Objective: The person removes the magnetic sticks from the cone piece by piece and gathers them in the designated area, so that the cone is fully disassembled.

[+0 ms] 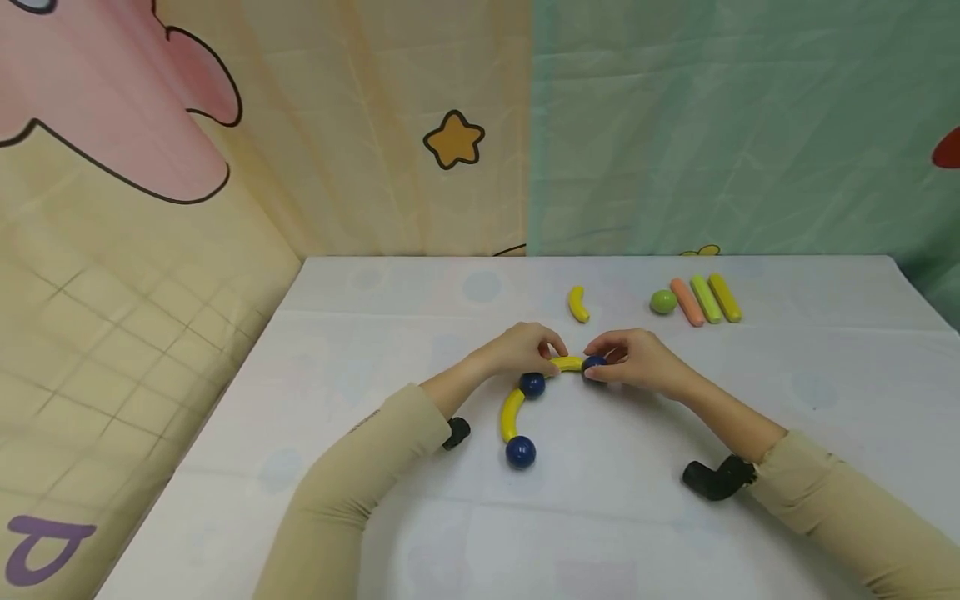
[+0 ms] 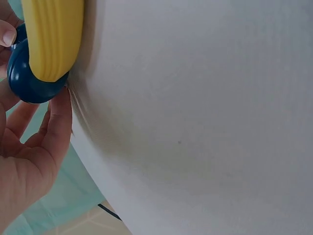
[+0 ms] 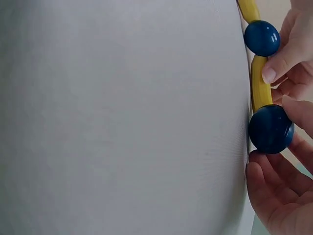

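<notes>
A chain of curved yellow rods and blue balls lies on the desk (image 1: 750,400) right at the fingertips of both hands, in the middle of the head view. The short rod (image 1: 567,363) spans the gap between the hands, its long axis running left to right. The left hand (image 1: 521,348) pinches its left end with curled fingers, over the middle ball (image 1: 532,384). The right hand (image 1: 637,360) has its curled fingers around the end ball (image 1: 593,364) at the rod's right end, ball and rod touching. In the right wrist view the thumb and fingers (image 3: 274,196) cup that ball (image 3: 270,129) against the rod (image 3: 259,88). From the middle ball a longer rod (image 1: 512,413) curves down toward the person and ends at the near ball (image 1: 521,452), which neither hand touches; the left hand is the nearer to it. So the joint being handled sits equally close to both hands, the right on the ball, the left steadying the rod. Well apart, toward the far edge, lie a loose yellow rod (image 1: 577,303), a green ball (image 1: 663,301) and three straight sticks (image 1: 706,299) side by side. No brand, label or readable writing shows on the pieces; the backdrop carries only cartoon shapes and a star (image 1: 453,139).
</notes>
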### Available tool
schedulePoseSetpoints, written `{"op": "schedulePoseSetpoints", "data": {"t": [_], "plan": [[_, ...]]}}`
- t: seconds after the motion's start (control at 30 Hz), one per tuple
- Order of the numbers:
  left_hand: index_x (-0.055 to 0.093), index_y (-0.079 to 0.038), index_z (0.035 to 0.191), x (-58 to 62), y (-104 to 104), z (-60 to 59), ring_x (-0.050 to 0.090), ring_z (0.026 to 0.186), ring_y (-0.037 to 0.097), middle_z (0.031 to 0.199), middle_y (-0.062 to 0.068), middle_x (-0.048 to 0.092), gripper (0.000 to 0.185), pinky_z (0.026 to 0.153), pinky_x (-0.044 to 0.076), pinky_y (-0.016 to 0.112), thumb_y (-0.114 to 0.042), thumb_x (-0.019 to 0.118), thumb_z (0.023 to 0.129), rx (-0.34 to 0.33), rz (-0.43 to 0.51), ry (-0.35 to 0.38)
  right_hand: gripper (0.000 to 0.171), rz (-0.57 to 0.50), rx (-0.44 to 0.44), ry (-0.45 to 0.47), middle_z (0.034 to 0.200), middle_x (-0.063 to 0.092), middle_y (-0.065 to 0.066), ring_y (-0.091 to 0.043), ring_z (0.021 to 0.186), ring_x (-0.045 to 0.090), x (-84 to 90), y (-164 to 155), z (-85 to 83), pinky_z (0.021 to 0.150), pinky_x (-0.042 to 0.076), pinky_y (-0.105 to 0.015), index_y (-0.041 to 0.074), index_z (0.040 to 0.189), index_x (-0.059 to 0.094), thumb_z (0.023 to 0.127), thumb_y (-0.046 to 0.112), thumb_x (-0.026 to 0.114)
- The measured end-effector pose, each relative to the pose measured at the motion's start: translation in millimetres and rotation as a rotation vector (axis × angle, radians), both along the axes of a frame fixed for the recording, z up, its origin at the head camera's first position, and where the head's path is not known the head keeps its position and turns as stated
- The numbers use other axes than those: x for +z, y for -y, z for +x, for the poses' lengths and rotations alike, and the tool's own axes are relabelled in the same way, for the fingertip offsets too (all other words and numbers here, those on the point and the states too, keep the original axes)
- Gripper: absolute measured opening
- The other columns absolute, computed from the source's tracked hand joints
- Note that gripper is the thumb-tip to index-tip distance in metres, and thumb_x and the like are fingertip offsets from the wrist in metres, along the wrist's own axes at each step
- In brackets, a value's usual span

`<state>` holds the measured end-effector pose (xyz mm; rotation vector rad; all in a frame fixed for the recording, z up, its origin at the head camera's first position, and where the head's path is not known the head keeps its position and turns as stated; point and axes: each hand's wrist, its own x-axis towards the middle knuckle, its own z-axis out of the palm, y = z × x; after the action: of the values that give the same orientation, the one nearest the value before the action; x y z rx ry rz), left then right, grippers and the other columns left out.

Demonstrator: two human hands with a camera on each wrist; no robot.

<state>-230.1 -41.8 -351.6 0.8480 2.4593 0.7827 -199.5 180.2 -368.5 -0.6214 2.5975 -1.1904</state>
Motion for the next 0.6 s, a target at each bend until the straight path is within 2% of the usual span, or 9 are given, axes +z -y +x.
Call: {"op": "schedulePoseSetpoints", "data": {"t": [0.33, 0.6], "plan": [[0.070, -0.008, 0.106, -0.5, -0.3, -4.6, 0.050, 0.072, 0.011, 0.082, 0.002, 0.060, 0.025, 0.063, 0.039, 0.016, -0.013, 0.073, 0.081, 0.001, 0.012, -0.016, 0.030, 0.038, -0.002, -0.084, 0.089, 0.064, -0.004, -0.018, 0.077, 0.055, 0.1, 2.9, 3.3, 0.068, 0.048, -0.024, 0.003, 0.100, 0.067, 0.077, 0.018, 0.077], [0.071, -0.011, 0.105, -4.0, 1.0, -3.1, 0.050, 0.073, 0.011, 0.081, 0.001, 0.060, 0.025, 0.065, 0.038, 0.017, -0.014, 0.074, 0.081, 0.012, 0.009, -0.017, 0.027, 0.045, 0.019, -0.051, 0.089, 0.064, -0.004, -0.018, 0.079, 0.056, 1.1, 2.1, 4.8, 0.070, 0.050, -0.027, 0.003, 0.100, 0.066, 0.078, 0.014, 0.075]]}}
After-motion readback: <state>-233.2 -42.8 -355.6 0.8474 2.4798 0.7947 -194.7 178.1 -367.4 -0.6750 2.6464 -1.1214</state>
